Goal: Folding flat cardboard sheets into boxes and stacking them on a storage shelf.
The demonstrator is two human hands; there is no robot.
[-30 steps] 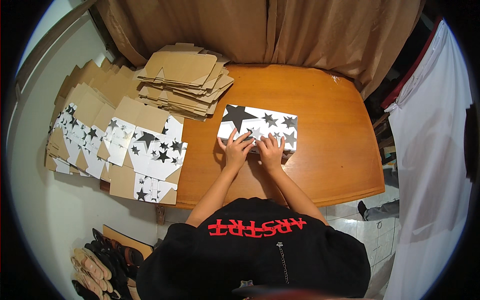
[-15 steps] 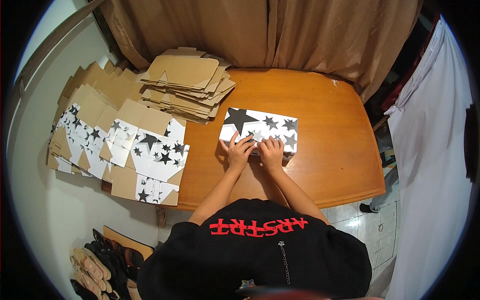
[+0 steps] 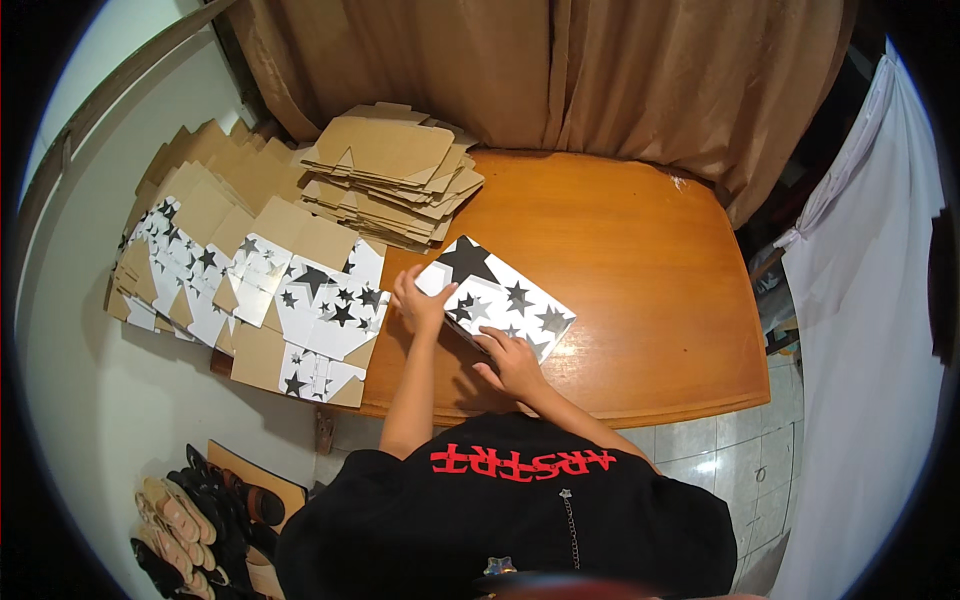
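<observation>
A closed white cardboard box [image 3: 507, 289] with black and grey stars lies at an angle on the wooden table in front of me. My left hand [image 3: 422, 305] grips its near left corner, with the thumb on the long near side and the fingers round the short end. Against the long near edge, toward its right part, rest the fingertips of my right hand [image 3: 513, 367]. That hand's fingers are stretched out and its thumb stands apart, below the edge. The underside of the box is hidden.
Flat star-printed carton blanks [image 3: 330, 310] overlap on the table's left side. Behind them rises a stack of folded brown cartons [image 3: 385, 165]. A brown curtain [image 3: 640, 80] hangs along the far edge, a white cloth [image 3: 850, 330] at the right. Shoes [image 3: 185, 520] sit lower left.
The box has turned clockwise, its right end swinging toward me. My left hand has shifted left to the box's corner; my right hand has moved nearer to me along the front edge.
</observation>
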